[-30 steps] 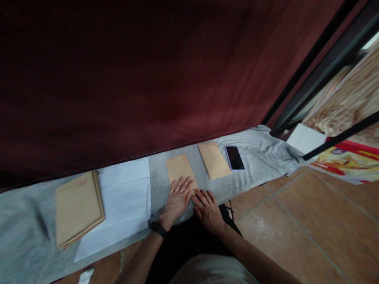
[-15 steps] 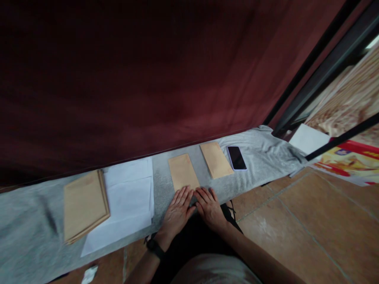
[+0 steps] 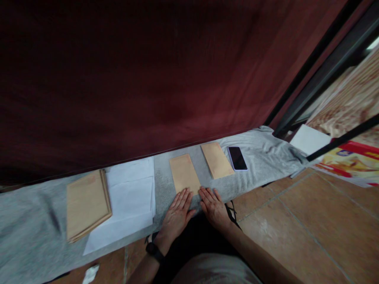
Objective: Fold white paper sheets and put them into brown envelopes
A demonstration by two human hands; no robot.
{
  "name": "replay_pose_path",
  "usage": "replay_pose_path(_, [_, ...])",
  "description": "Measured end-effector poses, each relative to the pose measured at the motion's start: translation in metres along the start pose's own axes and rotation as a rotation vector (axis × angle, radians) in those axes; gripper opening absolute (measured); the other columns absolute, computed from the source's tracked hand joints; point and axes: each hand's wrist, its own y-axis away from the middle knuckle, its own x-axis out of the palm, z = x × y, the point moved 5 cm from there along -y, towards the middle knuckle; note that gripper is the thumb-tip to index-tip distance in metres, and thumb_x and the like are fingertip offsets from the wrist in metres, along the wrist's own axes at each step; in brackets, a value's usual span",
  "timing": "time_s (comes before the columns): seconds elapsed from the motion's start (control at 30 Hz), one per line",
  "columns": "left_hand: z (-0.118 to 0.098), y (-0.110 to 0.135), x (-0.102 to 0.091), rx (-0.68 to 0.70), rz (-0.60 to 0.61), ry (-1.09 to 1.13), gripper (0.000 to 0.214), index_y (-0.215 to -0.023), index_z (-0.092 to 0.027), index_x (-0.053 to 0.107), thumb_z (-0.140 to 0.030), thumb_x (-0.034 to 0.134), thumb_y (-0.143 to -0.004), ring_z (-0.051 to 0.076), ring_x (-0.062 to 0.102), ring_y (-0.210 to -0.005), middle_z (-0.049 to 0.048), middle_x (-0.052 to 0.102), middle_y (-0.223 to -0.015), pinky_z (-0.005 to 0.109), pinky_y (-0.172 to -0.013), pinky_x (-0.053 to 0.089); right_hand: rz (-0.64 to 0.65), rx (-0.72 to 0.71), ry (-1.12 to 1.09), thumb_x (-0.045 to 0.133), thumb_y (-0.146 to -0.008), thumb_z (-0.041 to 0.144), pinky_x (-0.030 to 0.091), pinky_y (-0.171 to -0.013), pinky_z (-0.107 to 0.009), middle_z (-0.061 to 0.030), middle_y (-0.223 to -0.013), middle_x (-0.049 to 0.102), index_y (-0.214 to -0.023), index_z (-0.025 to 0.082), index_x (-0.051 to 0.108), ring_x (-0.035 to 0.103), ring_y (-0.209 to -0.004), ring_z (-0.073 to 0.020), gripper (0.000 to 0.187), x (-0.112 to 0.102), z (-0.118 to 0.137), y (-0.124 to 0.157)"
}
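Observation:
A brown paper envelope (image 3: 184,173) lies flat on the grey cloth in front of me. My left hand (image 3: 178,211) rests palm down with its fingers stretched over the envelope's near left edge. At the near right corner my right hand (image 3: 213,205) also lies flat, fingertips at the paper's edge. Neither hand grips anything. A second brown envelope (image 3: 217,159) lies to the right, apart from my hands. Off to the left, a stack of brown envelopes (image 3: 87,205) partly covers several white paper sheets (image 3: 132,201).
A phone (image 3: 237,158) lies right of the second envelope on the grey cloth (image 3: 260,157). Behind the narrow surface hangs a dark red curtain (image 3: 166,79). Dark metal bars (image 3: 314,67) and a printed box (image 3: 352,161) stand at the right. A crumpled white tissue (image 3: 90,273) is on the tiled floor.
My right hand has slid slightly right along the envelope's near edge, widening the space between my hands. The left hand stays nearly in place. The whole view has shifted a little.

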Motion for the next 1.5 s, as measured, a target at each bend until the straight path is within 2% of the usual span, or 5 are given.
replay_pose_path(0.17, [0.0, 0.005, 0.0, -0.003, -0.006, -0.022, 0.065, -0.155, -0.015, 0.032, -0.047, 0.042, -0.1, 0.024, 0.036, -0.148, 0.0127, 0.041, -0.158, 0.043, -0.119, 0.038, 0.008, 0.039, -0.019, 0.038, -0.105, 0.026, 0.029, -0.121, -0.049, -0.0087, -0.149, 0.054, -0.148, 0.019, 0.048, 0.047, -0.139, -0.024, 0.045, -0.005, -0.004, -0.002])
replay_pose_path(0.47, [0.001, 0.007, 0.001, -0.02, -0.002, -0.043, 0.063, -0.155, -0.012, 0.031, -0.041, 0.042, -0.1, 0.024, 0.039, -0.146, 0.0141, 0.043, -0.157, 0.043, -0.118, 0.04, 0.076, -0.105, -0.086, 0.041, -0.104, 0.029, 0.031, -0.121, -0.045, -0.0083, -0.153, 0.049, -0.15, 0.015, 0.044, 0.043, -0.142, -0.0222, 0.048, 0.012, 0.029, -0.021])
replay_pose_path(0.8, [0.0, 0.02, 0.005, -0.065, -0.103, -0.104, 0.062, -0.153, -0.011, 0.036, -0.041, 0.046, -0.1, 0.026, 0.04, -0.146, 0.0153, 0.044, -0.156, 0.043, -0.116, 0.042, -0.006, -0.032, -0.039, 0.043, -0.103, 0.025, 0.034, -0.118, -0.045, -0.0117, -0.151, 0.051, -0.151, 0.014, 0.043, 0.047, -0.139, -0.0245, 0.049, 0.009, 0.0, -0.008])
replay_pose_path(1.2, [-0.003, 0.027, 0.006, -0.153, -0.166, -0.189, 0.061, -0.149, -0.01, 0.044, -0.041, 0.052, -0.097, 0.031, 0.038, -0.146, 0.0196, 0.042, -0.156, 0.045, -0.116, 0.04, -0.051, 0.226, -0.115, 0.053, -0.094, 0.02, 0.048, -0.095, -0.045, -0.0156, -0.123, 0.063, -0.128, 0.012, 0.062, 0.058, -0.107, -0.0291, 0.037, 0.007, -0.009, -0.026])
replay_pose_path(1.5, [-0.003, 0.027, 0.006, -0.153, -0.162, -0.165, 0.059, -0.147, -0.009, 0.046, -0.041, 0.051, -0.098, 0.032, 0.041, -0.145, 0.0209, 0.044, -0.154, 0.046, -0.114, 0.042, -0.021, 0.441, -0.552, 0.05, -0.093, 0.021, 0.054, -0.079, -0.034, -0.0065, -0.091, 0.068, -0.112, 0.019, 0.06, 0.067, -0.083, -0.0218, 0.021, 0.02, -0.024, -0.038])
